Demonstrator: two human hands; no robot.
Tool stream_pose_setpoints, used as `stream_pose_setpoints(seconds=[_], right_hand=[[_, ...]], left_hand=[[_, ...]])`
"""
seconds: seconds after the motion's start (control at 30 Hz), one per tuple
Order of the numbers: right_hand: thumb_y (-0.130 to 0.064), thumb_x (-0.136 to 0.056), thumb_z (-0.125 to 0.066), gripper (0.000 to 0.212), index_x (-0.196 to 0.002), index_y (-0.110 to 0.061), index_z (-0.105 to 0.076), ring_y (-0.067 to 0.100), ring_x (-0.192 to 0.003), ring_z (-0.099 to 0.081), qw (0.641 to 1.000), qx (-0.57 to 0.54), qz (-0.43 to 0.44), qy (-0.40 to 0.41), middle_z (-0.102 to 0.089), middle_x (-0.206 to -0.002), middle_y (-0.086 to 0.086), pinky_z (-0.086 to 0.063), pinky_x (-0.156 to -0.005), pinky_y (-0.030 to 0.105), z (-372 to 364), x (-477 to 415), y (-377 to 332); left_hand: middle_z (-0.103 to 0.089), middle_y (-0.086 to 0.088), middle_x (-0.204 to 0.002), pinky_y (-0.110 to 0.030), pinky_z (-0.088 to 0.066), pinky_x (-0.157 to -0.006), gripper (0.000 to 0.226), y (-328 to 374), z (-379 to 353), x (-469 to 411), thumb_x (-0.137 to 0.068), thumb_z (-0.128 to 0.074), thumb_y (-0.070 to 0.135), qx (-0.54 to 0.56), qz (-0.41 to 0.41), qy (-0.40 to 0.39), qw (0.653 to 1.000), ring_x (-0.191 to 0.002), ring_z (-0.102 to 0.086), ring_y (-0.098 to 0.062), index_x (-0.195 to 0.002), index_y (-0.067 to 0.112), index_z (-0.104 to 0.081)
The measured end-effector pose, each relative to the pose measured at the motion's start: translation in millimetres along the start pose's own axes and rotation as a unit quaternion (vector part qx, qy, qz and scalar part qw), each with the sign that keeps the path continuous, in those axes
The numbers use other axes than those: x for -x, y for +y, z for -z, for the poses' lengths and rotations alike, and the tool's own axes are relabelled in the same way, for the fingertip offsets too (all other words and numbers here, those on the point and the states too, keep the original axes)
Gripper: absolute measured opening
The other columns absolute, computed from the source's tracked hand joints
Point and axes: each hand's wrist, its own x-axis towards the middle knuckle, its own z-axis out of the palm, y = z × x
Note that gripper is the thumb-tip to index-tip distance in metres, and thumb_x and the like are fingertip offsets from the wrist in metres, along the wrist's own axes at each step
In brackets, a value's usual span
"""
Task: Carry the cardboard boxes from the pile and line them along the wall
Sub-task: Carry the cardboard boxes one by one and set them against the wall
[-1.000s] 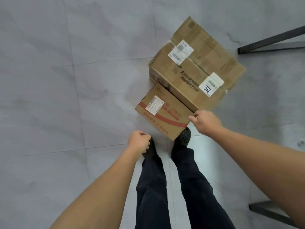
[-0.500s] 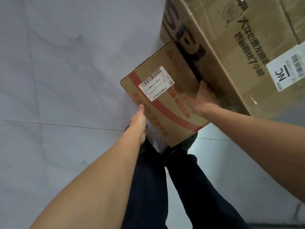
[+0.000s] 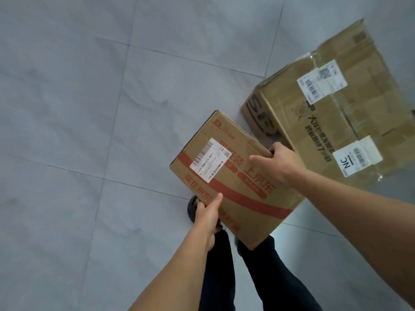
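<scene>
A small cardboard box [image 3: 235,182] with a red stripe and a white barcode label is lifted off the floor, tilted, in front of my legs. My left hand [image 3: 207,215] grips its near left edge, thumb on top. My right hand [image 3: 278,163] holds its far right edge, fingers curled over the side. A larger cardboard box [image 3: 332,122] with white labels and black print lies on the floor to the right, behind the small one.
Grey floor tiles [image 3: 89,131] spread out to the left and ahead. My dark trouser legs [image 3: 224,277] and a dark shoe [image 3: 192,209] show below the held box. No wall is in view.
Both hands went from hovering near the small box to gripping it; the box has come up off the floor and away from the big box, which now lies further right.
</scene>
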Motion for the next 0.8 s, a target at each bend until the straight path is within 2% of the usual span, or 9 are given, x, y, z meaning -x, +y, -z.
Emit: stream_pose_setpoints(seconds=[0.1,0.17,0.23,0.3,0.4,0.5,0.63,0.8], right_hand=[[-0.070,-0.081,-0.056,0.055,-0.109,-0.024,-0.052,0.014,-0.076,-0.065,0.996,0.064,0.062,-0.008,-0.065,-0.088,-0.006,-0.057,-0.068,0.035,23.8,47.5,-41.7],[-0.072,-0.083,-0.053,0.054,-0.112,-0.027,-0.050,0.013,-0.078,-0.065,0.989,0.106,0.101,-0.015,-0.065,-0.090,-0.008,-0.056,-0.068,0.032,34.9,80.0,-66.2],[-0.075,-0.083,-0.049,0.057,-0.115,-0.028,-0.049,0.015,-0.083,-0.065,0.983,0.137,0.122,-0.027,-0.065,-0.092,-0.008,-0.055,-0.072,0.034,42.1,110.1,-83.7],[-0.078,-0.081,-0.048,0.062,-0.117,-0.028,-0.049,0.017,-0.086,-0.065,0.979,0.144,0.141,-0.038,-0.065,-0.094,-0.008,-0.056,-0.078,0.037,51.1,152.9,-101.4],[-0.078,-0.079,-0.051,0.064,-0.116,-0.026,-0.052,0.019,-0.089,-0.065,0.975,0.137,0.167,-0.046,-0.066,-0.097,-0.005,-0.057,-0.082,0.041,64.9,209.8,-124.6],[-0.075,-0.080,-0.056,0.061,-0.114,-0.024,-0.052,0.019,-0.088,-0.067,0.967,0.143,0.206,-0.049,-0.067,-0.098,-0.004,-0.057,-0.083,0.041,73.7,272.7,-156.3],[-0.067,-0.080,-0.064,0.060,-0.112,-0.017,-0.062,0.019,-0.082,-0.071,0.951,0.146,0.265,-0.067,-0.072,-0.092,-0.002,-0.060,-0.082,0.041,68.1,353.6,-204.5],[-0.064,-0.082,-0.064,0.057,-0.107,-0.013,-0.067,0.020,-0.082,-0.069,0.914,0.198,0.349,-0.052,-0.071,-0.092,0.001,-0.059,-0.077,0.036,36.5,457.7,-272.5]], left_hand=[[-0.064,0.000,-0.125,-0.051,-0.047,-0.100,0.049,2.9,22.4,57.4,-0.093,-0.062,0.041,0.055,-0.021,0.017,0.998,-0.112,-0.060,-0.023,-0.134,0.021,-0.043],[-0.066,-0.002,-0.118,-0.043,-0.052,-0.087,0.037,9.8,37.4,96.5,-0.096,-0.059,0.037,0.078,-0.041,0.034,0.996,-0.104,-0.062,-0.021,-0.126,0.021,-0.046],[-0.065,-0.003,-0.115,-0.037,-0.050,-0.073,0.035,17.4,51.6,133.6,-0.096,-0.058,0.037,0.088,-0.064,0.051,0.993,-0.100,-0.062,-0.021,-0.125,0.021,-0.046],[-0.064,-0.003,-0.114,-0.035,-0.048,-0.068,0.033,20.6,74.0,182.3,-0.096,-0.058,0.037,0.107,-0.089,0.066,0.988,-0.095,-0.061,-0.019,-0.122,0.021,-0.045],[-0.064,-0.005,-0.114,-0.035,-0.051,-0.073,0.035,17.5,104.0,243.4,-0.096,-0.060,0.033,0.109,-0.135,0.091,0.981,-0.094,-0.063,-0.019,-0.124,0.017,-0.047],[-0.063,-0.006,-0.117,-0.033,-0.050,-0.071,0.040,4.6,137.4,300.2,-0.094,-0.062,0.033,0.139,-0.180,0.109,0.968,-0.097,-0.063,-0.021,-0.126,0.015,-0.046],[-0.061,-0.005,-0.124,-0.039,-0.049,-0.085,0.046,-26.1,184.0,370.1,-0.094,-0.061,0.038,0.200,-0.204,0.116,0.951,-0.110,-0.060,-0.025,-0.131,0.017,-0.044],[-0.061,-0.006,-0.122,-0.040,-0.049,-0.084,0.046,-67.1,263.0,445.1,-0.095,-0.060,0.038,0.266,-0.249,0.143,0.920,-0.103,-0.058,-0.024,-0.131,0.016,-0.044]])
